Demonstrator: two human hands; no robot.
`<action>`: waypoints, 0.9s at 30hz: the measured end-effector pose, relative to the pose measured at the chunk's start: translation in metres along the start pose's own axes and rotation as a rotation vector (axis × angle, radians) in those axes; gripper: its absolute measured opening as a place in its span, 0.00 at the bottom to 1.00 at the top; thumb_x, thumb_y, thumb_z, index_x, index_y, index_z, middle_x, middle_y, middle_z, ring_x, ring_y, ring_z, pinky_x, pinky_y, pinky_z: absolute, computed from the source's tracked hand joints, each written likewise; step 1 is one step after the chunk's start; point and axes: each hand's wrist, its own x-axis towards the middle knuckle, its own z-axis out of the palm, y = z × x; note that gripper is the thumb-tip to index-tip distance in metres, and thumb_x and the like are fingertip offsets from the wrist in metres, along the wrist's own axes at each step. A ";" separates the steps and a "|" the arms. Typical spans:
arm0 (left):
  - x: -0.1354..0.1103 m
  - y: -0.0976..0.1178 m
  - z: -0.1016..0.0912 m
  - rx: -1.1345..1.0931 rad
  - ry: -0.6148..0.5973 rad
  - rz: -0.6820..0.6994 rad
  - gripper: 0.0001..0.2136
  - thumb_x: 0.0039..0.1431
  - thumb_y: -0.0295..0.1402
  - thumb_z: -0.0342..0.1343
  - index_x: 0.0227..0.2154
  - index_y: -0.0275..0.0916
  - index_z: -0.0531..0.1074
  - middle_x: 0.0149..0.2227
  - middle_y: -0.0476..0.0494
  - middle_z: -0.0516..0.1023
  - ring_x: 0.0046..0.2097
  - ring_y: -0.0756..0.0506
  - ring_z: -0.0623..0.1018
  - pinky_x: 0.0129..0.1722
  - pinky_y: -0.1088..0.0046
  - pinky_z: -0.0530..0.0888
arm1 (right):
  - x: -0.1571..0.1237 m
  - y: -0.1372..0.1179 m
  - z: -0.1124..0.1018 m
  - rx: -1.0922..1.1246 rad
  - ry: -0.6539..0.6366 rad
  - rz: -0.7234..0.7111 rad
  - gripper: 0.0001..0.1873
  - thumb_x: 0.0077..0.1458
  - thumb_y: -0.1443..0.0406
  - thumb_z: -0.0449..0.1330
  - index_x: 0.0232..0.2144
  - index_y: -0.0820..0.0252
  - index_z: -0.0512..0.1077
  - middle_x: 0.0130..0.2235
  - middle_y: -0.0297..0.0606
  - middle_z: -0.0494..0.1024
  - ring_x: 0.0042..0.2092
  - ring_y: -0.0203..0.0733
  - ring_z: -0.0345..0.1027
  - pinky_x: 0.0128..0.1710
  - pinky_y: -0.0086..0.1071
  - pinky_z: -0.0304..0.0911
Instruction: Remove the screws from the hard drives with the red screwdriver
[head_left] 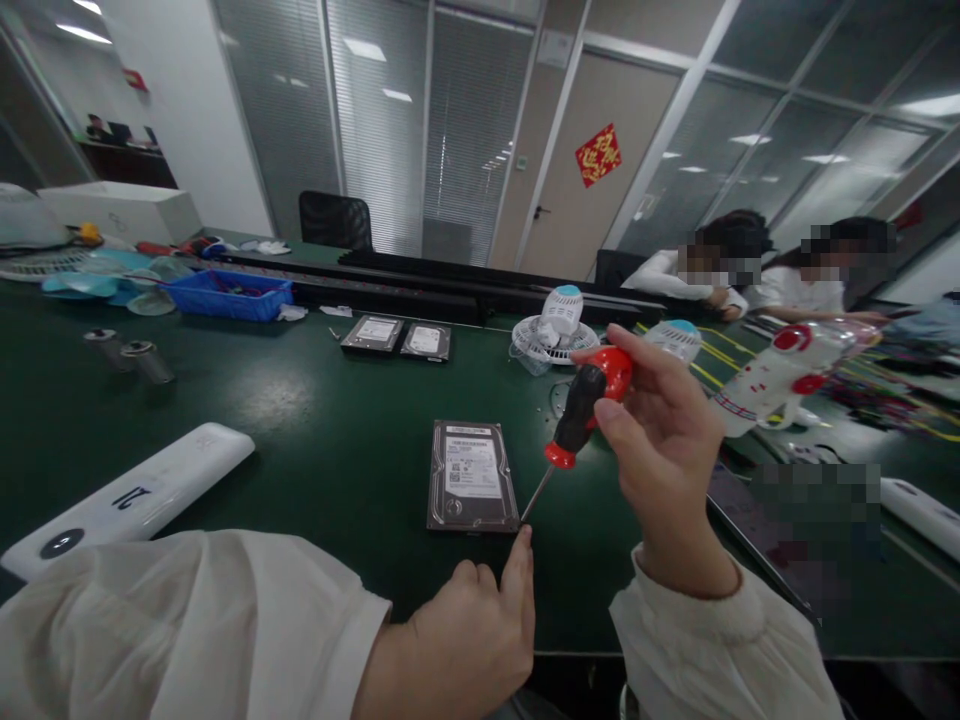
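Note:
A hard drive point(471, 478) with a white label lies flat on the green table in front of me. My right hand point(664, 435) holds a screwdriver point(579, 405) by its red and black handle, tilted, with the metal tip at the drive's near right corner. Whether a screw sits under the tip is too small to tell. Just below that corner, my left hand point(480, 610) stretches its index finger toward the tip. Its other fingers are curled and partly hidden, and I see nothing held there.
Two more hard drives point(373, 334) lie farther back. At left are a white elongated device point(135, 495), metal cylinders point(148, 362) and a blue bin point(225, 295). Small white fans point(561, 325), a bottle point(787, 375) and a dark flat device point(765, 540) stand or lie at right. Two people sit beyond.

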 end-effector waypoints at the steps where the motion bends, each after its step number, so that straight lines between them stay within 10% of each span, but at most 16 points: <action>1: 0.000 0.000 0.000 0.001 0.006 0.000 0.20 0.66 0.27 0.46 0.54 0.26 0.76 0.58 0.21 0.75 0.25 0.48 0.76 0.20 0.70 0.67 | -0.001 0.001 0.000 0.024 -0.017 0.003 0.26 0.57 0.64 0.63 0.58 0.49 0.71 0.53 0.41 0.79 0.51 0.48 0.75 0.56 0.50 0.71; 9: 0.000 -0.001 -0.001 -0.005 0.008 0.004 0.20 0.67 0.28 0.45 0.52 0.26 0.77 0.58 0.21 0.75 0.24 0.48 0.76 0.20 0.70 0.67 | 0.003 0.001 0.001 -0.088 0.043 -0.082 0.25 0.50 0.64 0.70 0.52 0.46 0.76 0.45 0.36 0.76 0.44 0.41 0.70 0.45 0.39 0.72; 15: -0.001 -0.001 0.000 0.006 -0.015 0.012 0.21 0.67 0.27 0.44 0.55 0.25 0.75 0.60 0.19 0.72 0.25 0.49 0.75 0.20 0.70 0.67 | -0.002 0.004 0.001 0.080 -0.049 0.021 0.25 0.61 0.61 0.58 0.61 0.49 0.67 0.53 0.42 0.77 0.54 0.49 0.74 0.55 0.50 0.71; 27: 0.000 -0.001 0.001 0.013 -0.024 0.006 0.20 0.68 0.27 0.43 0.54 0.26 0.76 0.59 0.19 0.72 0.25 0.49 0.75 0.20 0.70 0.66 | 0.000 -0.002 0.003 0.043 -0.030 -0.002 0.24 0.55 0.66 0.64 0.55 0.48 0.72 0.52 0.40 0.77 0.53 0.49 0.74 0.54 0.48 0.73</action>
